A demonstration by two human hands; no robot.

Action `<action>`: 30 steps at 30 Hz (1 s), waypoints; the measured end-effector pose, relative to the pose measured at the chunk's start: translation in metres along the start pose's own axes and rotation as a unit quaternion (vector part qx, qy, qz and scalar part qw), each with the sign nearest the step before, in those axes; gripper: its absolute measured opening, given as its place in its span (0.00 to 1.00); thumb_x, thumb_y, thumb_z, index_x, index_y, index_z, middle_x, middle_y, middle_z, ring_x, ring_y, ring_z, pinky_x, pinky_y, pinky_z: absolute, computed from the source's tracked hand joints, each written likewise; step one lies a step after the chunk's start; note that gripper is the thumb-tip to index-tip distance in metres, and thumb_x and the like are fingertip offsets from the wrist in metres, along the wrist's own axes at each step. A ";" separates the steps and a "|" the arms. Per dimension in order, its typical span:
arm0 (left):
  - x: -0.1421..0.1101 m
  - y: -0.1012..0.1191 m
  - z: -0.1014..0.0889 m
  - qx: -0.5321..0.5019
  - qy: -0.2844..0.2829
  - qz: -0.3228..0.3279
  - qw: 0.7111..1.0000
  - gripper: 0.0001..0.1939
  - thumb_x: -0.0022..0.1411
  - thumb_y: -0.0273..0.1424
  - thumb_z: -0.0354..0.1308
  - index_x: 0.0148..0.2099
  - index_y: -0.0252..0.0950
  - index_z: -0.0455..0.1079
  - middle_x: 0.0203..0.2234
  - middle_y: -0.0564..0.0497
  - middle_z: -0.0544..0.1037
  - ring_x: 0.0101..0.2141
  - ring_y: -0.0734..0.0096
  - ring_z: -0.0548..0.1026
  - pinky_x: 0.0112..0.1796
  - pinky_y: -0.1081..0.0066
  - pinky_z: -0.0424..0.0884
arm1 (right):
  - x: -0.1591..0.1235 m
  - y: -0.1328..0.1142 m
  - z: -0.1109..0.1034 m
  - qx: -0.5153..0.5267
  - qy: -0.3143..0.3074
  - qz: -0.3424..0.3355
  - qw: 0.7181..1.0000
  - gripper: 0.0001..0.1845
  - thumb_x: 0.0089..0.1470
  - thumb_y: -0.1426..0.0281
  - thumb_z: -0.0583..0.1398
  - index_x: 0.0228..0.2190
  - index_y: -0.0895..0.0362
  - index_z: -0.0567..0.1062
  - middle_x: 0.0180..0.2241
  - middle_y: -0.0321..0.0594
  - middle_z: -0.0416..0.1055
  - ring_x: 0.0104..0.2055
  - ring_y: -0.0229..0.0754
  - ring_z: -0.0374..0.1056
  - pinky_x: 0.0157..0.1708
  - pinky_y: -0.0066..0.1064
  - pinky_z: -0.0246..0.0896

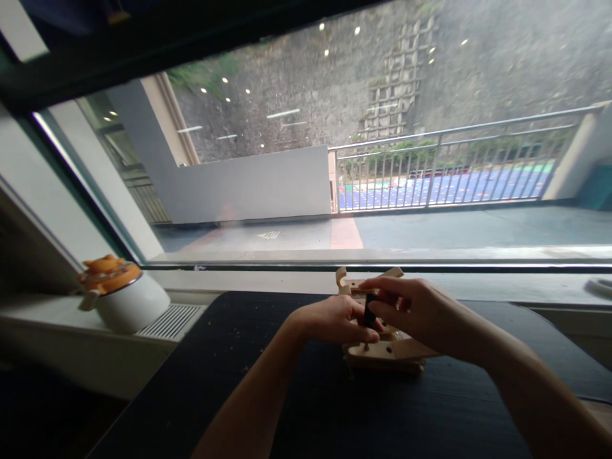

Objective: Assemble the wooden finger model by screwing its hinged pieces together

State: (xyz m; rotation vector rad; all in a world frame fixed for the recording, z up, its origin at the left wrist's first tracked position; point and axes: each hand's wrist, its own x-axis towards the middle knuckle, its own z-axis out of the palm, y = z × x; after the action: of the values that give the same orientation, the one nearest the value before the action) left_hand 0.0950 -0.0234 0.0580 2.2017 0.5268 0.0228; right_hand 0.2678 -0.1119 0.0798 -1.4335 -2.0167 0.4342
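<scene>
A small light-wood assembly (377,350) with drilled holes and curved upright pieces rests on the dark table. Above its near piece stands a short screwdriver (370,310) with a black handle, upright, its lower end over a screw-like spot in the wood. My right hand (415,307) grips the handle from the right, fingers bent around its top. Lower down, my left hand (335,319) is closed, thumb and fingers pinched around the screwdriver's lower part. My hands hide much of the assembly's middle.
The black table (229,382) has small wood crumbs on its left part. A white pot (131,303) with an orange animal-shaped top stands on the sill to the left, beside a vent grille (172,320). A large window (268,191) rises behind the table.
</scene>
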 end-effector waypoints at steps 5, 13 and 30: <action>0.000 0.001 0.000 -0.006 -0.002 -0.010 1.000 0.17 0.58 0.36 0.60 0.49 0.37 0.73 0.38 0.52 0.76 0.38 0.69 0.72 0.37 0.74 0.66 | 0.000 -0.001 0.000 0.019 -0.013 -0.011 1.000 0.11 0.58 0.67 0.54 0.36 0.54 0.77 0.32 0.35 0.76 0.30 0.38 0.69 0.29 0.27 0.58; 0.000 0.000 0.000 0.030 0.008 -0.029 0.999 0.17 0.57 0.38 0.59 0.47 0.37 0.74 0.35 0.52 0.76 0.35 0.69 0.72 0.33 0.74 0.66 | 0.001 -0.003 0.000 -0.028 0.010 -0.003 1.000 0.10 0.56 0.64 0.56 0.31 0.56 0.75 0.24 0.35 0.73 0.24 0.37 0.64 0.24 0.28 0.55; 0.000 0.000 0.000 0.029 0.006 -0.012 0.999 0.17 0.58 0.37 0.59 0.48 0.37 0.74 0.34 0.52 0.77 0.34 0.70 0.72 0.34 0.74 0.66 | 0.001 -0.007 -0.002 0.000 0.012 -0.031 0.999 0.12 0.56 0.70 0.55 0.37 0.52 0.78 0.34 0.34 0.77 0.33 0.38 0.70 0.32 0.27 0.61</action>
State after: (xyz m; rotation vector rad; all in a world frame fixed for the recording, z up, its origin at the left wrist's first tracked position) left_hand 0.0954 -0.0233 0.0576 2.2534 0.5683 0.0084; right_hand 0.2644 -0.1137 0.0857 -1.3649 -2.0362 0.3883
